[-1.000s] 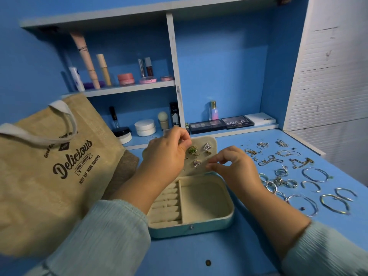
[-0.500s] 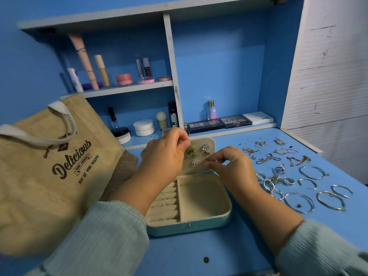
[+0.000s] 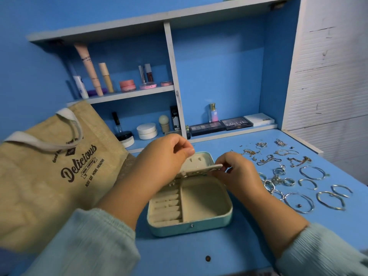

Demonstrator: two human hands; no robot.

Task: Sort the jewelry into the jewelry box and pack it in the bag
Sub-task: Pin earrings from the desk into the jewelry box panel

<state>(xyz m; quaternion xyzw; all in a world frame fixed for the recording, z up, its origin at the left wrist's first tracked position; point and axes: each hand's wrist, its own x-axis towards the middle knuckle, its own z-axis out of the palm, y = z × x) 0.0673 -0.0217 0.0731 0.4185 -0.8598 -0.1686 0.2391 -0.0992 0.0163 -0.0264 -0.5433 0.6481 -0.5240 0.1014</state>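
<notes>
Cream flap [image 3: 201, 170] in the jewelry box [image 3: 191, 204] is folded down flat now, earrings hidden; right hand [image 3: 237, 172] pinches its edge, left hand [image 3: 163, 160] fingertips pressed together, bracelets [image 3: 310, 186] unsorted.

a home dressing corner, by the look of it: a blue vanity desk [image 3: 179, 253] with built-in shelves [image 3: 127, 95] holding tubes [image 3: 88, 69], a pink jar [image 3: 127, 85], cream pots [image 3: 147, 131], a perfume bottle [image 3: 213, 112] and eyeshadow palettes [image 3: 221, 125]. jewelry [image 3: 288, 176] lies spread on the desktop beside a jewelry box [image 3: 191, 204], with a jute bag [image 3: 49, 172] at left.
</notes>
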